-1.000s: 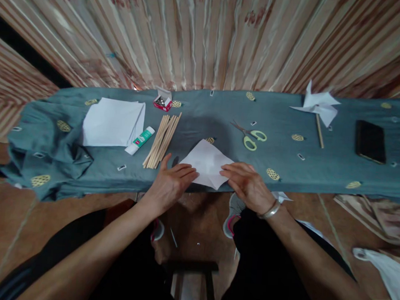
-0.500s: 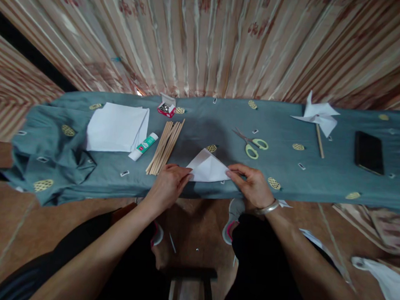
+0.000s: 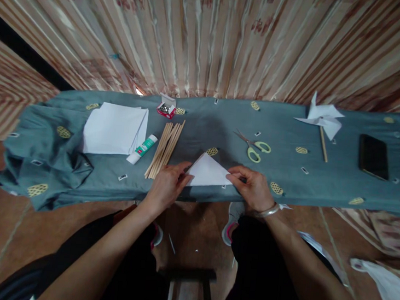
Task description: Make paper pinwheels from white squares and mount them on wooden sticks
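Note:
A white sheet of paper folded into a triangle (image 3: 208,171) lies near the front edge of a table under a grey-blue cloth (image 3: 205,122). My left hand (image 3: 166,185) pinches the triangle's left corner. My right hand (image 3: 252,187), a metal bangle on its wrist, pinches the right corner. Both hands press the fold's lower edge onto the cloth.
Left of the hands lie a bundle of wooden sticks (image 3: 166,142), a glue stick (image 3: 142,148), a stack of white paper (image 3: 114,122) and a small red box of pins (image 3: 166,106). To the right are green-handled scissors (image 3: 253,147), a paper pinwheel (image 3: 322,120) and a black phone (image 3: 373,156).
The flat square sheet has been folded in half into a triangle. Both hands moved from lying on the sheet to holding its two outer corners.

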A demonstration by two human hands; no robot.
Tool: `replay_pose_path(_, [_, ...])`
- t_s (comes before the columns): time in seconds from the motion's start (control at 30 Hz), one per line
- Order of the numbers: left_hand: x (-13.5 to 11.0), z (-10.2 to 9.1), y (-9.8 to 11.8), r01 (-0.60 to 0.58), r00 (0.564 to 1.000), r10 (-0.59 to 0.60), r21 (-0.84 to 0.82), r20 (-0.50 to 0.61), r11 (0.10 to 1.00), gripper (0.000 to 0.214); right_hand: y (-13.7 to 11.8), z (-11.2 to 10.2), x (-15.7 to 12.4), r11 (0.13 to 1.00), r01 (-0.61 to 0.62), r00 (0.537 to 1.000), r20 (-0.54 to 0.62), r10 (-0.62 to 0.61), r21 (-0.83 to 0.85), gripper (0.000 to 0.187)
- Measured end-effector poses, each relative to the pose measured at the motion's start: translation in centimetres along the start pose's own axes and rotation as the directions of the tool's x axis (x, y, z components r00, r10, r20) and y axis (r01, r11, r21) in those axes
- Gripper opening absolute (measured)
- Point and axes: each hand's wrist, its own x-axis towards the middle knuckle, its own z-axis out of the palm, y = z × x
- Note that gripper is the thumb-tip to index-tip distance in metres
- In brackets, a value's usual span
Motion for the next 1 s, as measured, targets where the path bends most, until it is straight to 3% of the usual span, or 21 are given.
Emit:
replay_pose_path(0.07, [0.1,-0.3,0.4,-0.042,0.999,0.045,0.105,-0.031,0.994,0.034,-0.2,0.0,-0.1,0.999,-0.007,1.0,-0.013,0.006,-0.053,0.019])
replay_pose_path(0.17, [-0.2,-0.5,1.7,-0.184,0.975,0.206,0.22,-0.08,0.958,0.037,-0.5,0.0,-0.1,0.996,0.002,1.0,-0.013,-0.003,-0.09,0.018])
replay_pose_path(0.3, [-1.7,1.1,3.7,-0.381,0.922,0.387,0.246,0.026,0.891,0.044,-0.6,-0.1,-0.1,0.993,0.013,1.0,-0.014,-0.015,-0.114,0.017])
replay_pose_path(0.4, [-2.7,2.8,4.3,-0.4,0.916,0.377,0.229,0.137,0.888,0.051,-0.6,-0.1,-0.1,0.99,0.028,0.999,-0.038,-0.034,-0.136,0.017])
replay_pose_path(0.5, [-3.1,3.6,4.1,-0.382,0.921,0.35,0.225,0.17,0.896,0.057,-0.6,-0.1,0.0,0.988,0.045,0.998,-0.044,-0.052,-0.15,0.016])
replay_pose_path(1.0, [-2.9,3.4,3.6,-0.353,0.927,0.31,0.207,0.212,0.913,0.064,-0.5,0.1,0.2,0.983,0.049,0.998,-0.04,-0.057,-0.176,0.017])
